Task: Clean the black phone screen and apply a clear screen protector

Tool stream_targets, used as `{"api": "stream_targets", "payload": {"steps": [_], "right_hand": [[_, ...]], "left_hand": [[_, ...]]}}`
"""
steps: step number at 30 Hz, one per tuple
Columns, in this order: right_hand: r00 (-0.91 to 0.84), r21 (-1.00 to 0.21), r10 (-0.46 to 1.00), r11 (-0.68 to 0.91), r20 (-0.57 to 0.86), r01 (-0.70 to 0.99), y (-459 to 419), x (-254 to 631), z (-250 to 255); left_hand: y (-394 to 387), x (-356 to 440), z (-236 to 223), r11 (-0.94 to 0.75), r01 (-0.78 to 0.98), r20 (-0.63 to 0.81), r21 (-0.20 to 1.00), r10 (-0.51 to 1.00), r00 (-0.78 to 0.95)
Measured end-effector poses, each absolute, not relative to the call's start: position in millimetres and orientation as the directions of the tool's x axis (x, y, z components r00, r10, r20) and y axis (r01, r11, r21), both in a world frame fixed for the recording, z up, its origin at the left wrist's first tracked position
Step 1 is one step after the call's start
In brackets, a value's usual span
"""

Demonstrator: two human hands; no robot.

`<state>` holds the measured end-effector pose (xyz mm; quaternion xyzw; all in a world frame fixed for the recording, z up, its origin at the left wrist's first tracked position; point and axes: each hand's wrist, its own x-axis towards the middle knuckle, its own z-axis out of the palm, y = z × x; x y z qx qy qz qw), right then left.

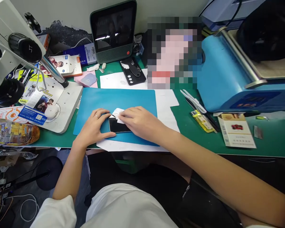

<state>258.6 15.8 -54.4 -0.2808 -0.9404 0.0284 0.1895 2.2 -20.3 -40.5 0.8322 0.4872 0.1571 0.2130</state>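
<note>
A phone [118, 127] lies dark face up on the near half of a blue mat [92, 101], its right part hidden under the fingers of the right hand [141, 122]. That hand is closed in a pinch on a crumpled white tissue [117, 114], which rests against the far side of the dark face. The left hand [91, 126], ring on one finger, is half open and curved round the phone's left end, holding it between the thumb at the near edge and a fingertip at the far corner. White paper [166, 98] shows beyond the mat's edges, all of it on a green tabletop [275, 136]. On the far side lie a black phone case [130, 77] and, behind it, a screen device [114, 28] tilted back. To the left stands a white stand base [71, 98] with printed cards on it; nearer, a bottle [14, 133] lies on its side. To the right are tweezers [192, 98], a yellow packet [203, 121] and a cream box [237, 129], with a large blue machine [218, 72] beyond them.
</note>
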Motion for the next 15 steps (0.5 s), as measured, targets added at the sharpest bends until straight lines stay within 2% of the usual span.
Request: {"api": "stream_targets", "payload": {"steps": [3,6,9,11,15], "right_hand": [[-0.703,-0.226,0.606,0.794,0.373,0.564,25.2,285.6,-53.4],[-0.511,-0.333,0.725,0.676,0.462,0.658,29.6,327.7,-49.3],[-0.346,-0.365,0.779,0.571,0.523,0.735,27.8,354.3,-46.6],[-0.349,-0.358,0.792,0.556,0.500,0.750,24.4,357.8,-49.2],[-0.460,-0.373,0.819,0.568,0.344,0.734,17.5,350.0,-62.1]], "left_hand": [[-19.3,1.8,-40.0,-0.432,0.746,0.049,0.507,0.878,0.475],[-18.2,1.9,-39.9,-0.431,0.751,0.049,0.501,0.880,0.472],[-17.2,1.4,-40.2,-0.438,0.752,0.044,0.493,0.876,0.481],[-16.7,0.6,-40.5,-0.438,0.755,0.044,0.488,0.876,0.480],[-16.4,-0.7,-40.1,-0.431,0.763,0.041,0.482,0.881,0.471]]}}
